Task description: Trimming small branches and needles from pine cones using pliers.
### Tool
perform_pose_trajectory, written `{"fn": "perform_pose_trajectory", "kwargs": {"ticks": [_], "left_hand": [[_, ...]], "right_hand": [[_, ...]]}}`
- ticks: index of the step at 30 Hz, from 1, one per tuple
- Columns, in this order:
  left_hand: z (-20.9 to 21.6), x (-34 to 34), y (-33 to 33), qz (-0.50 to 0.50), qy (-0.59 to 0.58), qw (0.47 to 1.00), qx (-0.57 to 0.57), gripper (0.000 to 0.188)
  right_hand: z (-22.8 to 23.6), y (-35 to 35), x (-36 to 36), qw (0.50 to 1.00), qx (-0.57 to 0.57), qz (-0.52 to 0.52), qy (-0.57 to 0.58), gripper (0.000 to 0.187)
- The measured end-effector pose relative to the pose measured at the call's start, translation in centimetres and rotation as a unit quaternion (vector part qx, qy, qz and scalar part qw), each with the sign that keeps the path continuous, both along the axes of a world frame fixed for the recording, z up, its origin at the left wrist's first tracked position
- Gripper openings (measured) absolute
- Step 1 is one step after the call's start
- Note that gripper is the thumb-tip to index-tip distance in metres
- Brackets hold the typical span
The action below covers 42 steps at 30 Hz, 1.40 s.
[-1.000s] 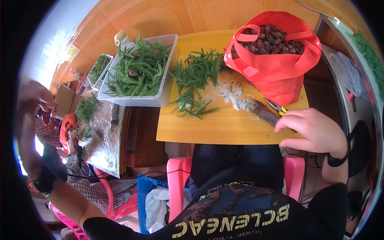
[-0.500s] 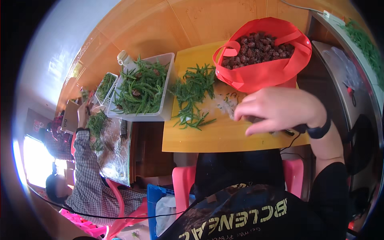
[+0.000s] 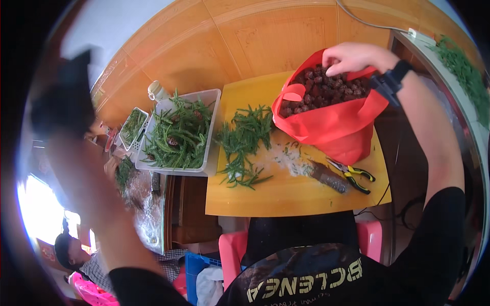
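My right hand (image 3: 352, 57) reaches over the far side of a red fabric bag (image 3: 332, 130). Its fingers are curled together at the small dark brown pine cones (image 3: 326, 92) that fill the bag; whatever lies between the fingertips is hidden. At the far left my left forearm (image 3: 102, 204) is raised, with a black band (image 3: 61, 99) at the wrist. Motion smears my left hand (image 3: 71, 30), so its fingers do not show. In front of the bag lie yellow-and-black pliers (image 3: 352, 176), beside a dark brown bundle (image 3: 329, 177) partly in clear wrap.
Green pine sprigs (image 3: 245, 137) lie on the yellow tabletop (image 3: 265, 201), near whitish scraps (image 3: 293, 159). A translucent bin (image 3: 210, 137) left of them holds more sprigs and cones. A bottle (image 3: 157, 91) stands behind it. Another person (image 3: 76, 252) sits at a table on the left.
My right hand has moved up and away from the tabletop to the cones in the bag, uncovering the pliers and brown bundle. My left forearm has swung up into view at the left.
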<state>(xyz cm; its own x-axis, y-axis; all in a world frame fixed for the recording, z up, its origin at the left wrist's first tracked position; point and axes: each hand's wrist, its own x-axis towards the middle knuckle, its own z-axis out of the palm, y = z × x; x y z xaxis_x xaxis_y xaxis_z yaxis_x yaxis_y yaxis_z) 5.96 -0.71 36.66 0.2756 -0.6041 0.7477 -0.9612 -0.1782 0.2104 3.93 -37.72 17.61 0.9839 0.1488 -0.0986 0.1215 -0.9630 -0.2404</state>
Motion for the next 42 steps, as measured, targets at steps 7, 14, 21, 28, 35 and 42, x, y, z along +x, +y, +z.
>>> {"fn": "perform_pose_trajectory", "kwargs": {"ticks": [7, 14, 21, 28, 35, 42], "left_hand": [[-19.7, 0.5, -7.3, -0.097, 0.252, 0.963, -0.014, 0.048], [-27.2, 2.1, -7.8, -0.069, 0.248, 0.966, 0.026, 0.049], [-28.5, 5.3, -8.2, -0.04, 0.342, 0.936, 0.072, 0.024], [-28.3, 6.2, -7.4, -0.193, 0.518, 0.833, 0.016, 0.028], [-27.5, 5.4, -6.9, -0.252, 0.589, 0.768, -0.017, 0.035], [-28.2, 6.1, -5.8, -0.198, 0.451, 0.859, 0.137, 0.037]], "right_hand": [[-12.0, -1.5, 8.0, 0.996, -0.072, -0.042, 0.035, 0.087], [-16.8, 0.9, 9.3, 0.994, -0.103, -0.012, 0.025, 0.102], [-19.7, 0.1, 7.9, 0.998, -0.042, 0.038, -0.018, 0.088], [-19.3, 0.4, 7.3, 0.999, 0.024, 0.015, -0.013, 0.087], [-17.8, 1.0, 7.7, 0.999, 0.034, -0.003, 0.032, 0.068], [-14.6, 0.3, 7.5, 0.985, 0.169, 0.044, 0.015, 0.036]]}}
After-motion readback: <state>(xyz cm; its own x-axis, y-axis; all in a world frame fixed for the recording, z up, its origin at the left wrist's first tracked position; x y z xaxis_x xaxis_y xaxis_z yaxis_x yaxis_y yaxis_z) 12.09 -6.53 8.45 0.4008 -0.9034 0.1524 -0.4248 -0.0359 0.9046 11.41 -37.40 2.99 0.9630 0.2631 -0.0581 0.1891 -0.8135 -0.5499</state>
